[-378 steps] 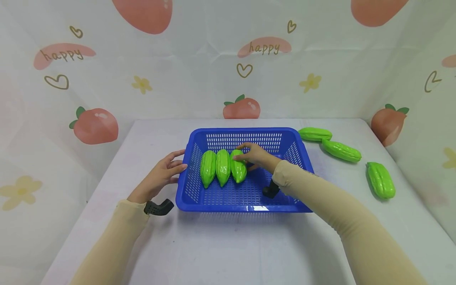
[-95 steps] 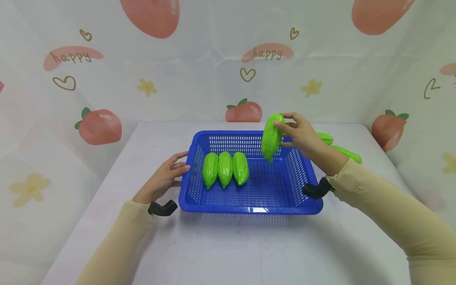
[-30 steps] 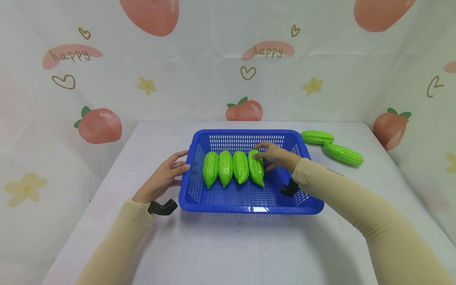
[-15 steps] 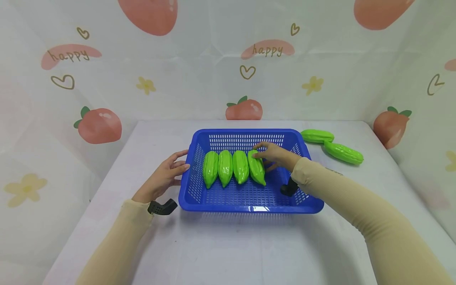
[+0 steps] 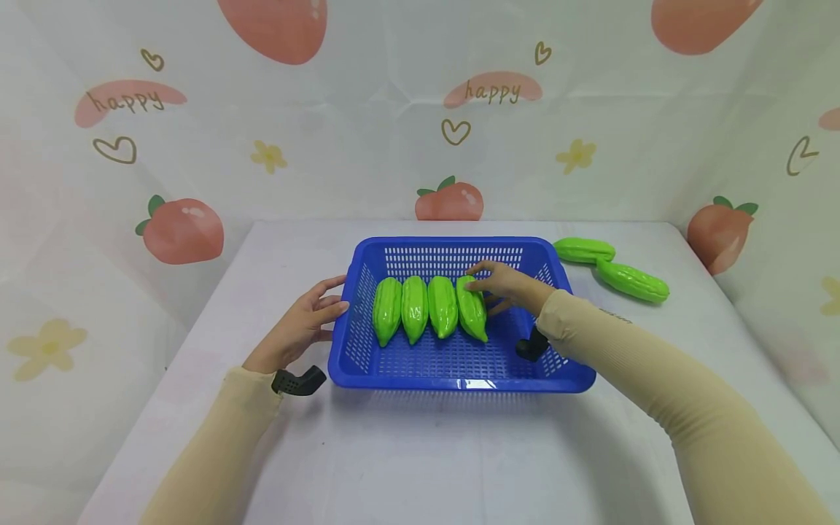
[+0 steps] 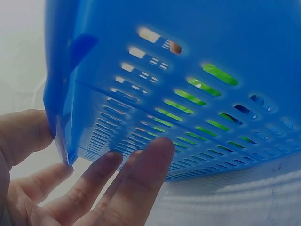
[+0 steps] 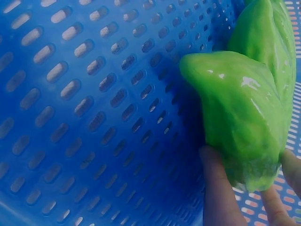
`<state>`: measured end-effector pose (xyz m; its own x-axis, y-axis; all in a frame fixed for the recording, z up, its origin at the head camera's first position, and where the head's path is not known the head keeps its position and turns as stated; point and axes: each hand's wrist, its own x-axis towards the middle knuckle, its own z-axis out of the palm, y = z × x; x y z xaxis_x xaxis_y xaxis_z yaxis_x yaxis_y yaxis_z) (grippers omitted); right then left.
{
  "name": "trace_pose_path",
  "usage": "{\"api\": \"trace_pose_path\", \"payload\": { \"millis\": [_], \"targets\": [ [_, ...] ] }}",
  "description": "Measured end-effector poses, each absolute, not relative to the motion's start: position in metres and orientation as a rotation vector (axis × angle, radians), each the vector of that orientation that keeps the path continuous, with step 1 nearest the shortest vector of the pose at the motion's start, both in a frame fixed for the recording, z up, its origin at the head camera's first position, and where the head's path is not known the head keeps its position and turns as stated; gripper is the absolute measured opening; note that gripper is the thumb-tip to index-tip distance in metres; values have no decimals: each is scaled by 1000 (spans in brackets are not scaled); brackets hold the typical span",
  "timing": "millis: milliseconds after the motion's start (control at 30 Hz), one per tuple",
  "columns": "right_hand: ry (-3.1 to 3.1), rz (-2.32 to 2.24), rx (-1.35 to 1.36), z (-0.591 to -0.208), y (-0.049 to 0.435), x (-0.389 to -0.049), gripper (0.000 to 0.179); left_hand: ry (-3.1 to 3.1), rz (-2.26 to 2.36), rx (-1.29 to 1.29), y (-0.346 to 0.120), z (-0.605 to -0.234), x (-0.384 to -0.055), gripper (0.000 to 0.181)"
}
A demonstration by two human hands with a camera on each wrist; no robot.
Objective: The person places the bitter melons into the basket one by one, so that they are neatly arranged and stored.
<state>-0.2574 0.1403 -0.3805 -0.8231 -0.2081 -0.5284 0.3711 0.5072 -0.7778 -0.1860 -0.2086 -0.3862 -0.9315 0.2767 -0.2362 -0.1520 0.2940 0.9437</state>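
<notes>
My right hand (image 5: 508, 286) reaches into the blue plastic basket (image 5: 459, 385), holding the upper end of the rightmost green bitter melon (image 5: 472, 313) between thumb and fingers. In the right wrist view that bitter melon (image 7: 240, 108) lies low over the slotted floor, fingertips on both sides of its end. It slants slightly beside three more bitter melons (image 5: 415, 310) lined up side by side to its left. My left hand (image 5: 298, 324) rests against the basket's left side, its fingers spread. The left wrist view has these fingers (image 6: 146, 183) along the outer slotted wall and rim.
Two more bitter melons, one at the back (image 5: 584, 250) and one nearer (image 5: 633, 282), lie end to end on the white table (image 5: 407, 459) right of the basket. A fruit-printed cloth (image 5: 367, 109) hangs behind the table and along its sides.
Since 3.2 s ago my right hand has lowered a bitter melon from above the basket into the row. Over the last second it shifts only slightly. My left hand stays at the basket's side.
</notes>
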Motion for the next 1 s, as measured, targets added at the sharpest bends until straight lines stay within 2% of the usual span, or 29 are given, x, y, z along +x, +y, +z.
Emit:
{"api": "trace_pose_path", "payload": {
  "millis": [1000],
  "targets": [
    [2159, -1321, 152, -379, 140, -256, 51, 2214, 1675, 109, -209, -387, -186, 76]
  ]
}}
